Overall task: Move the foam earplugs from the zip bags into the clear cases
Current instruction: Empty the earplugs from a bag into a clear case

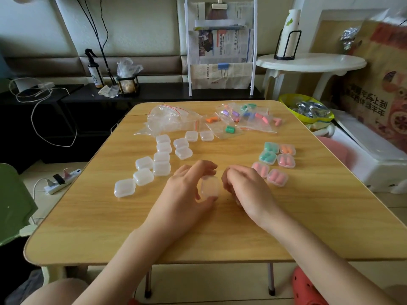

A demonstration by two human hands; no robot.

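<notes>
Earplugs point(273, 158) already fill six cases on the right of the bench point(220, 227); more wait in zip bags point(246, 119) at the back; both hands, left point(187, 188) and right point(244, 188), hold one empty-looking case point(209, 187); many empty cases point(154, 164) remain.

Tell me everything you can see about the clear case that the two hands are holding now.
The case is a small box of clear, slightly milky plastic with rounded corners, like the empty ones lying to its left. It is between both hands, near the middle of the wooden table, just above its surface or on it. The left hand grips it, with the thumb below and fingers curled over its top. The right hand touches its right side with curled fingers. It looks empty; whether it is open, I cannot tell.
</notes>
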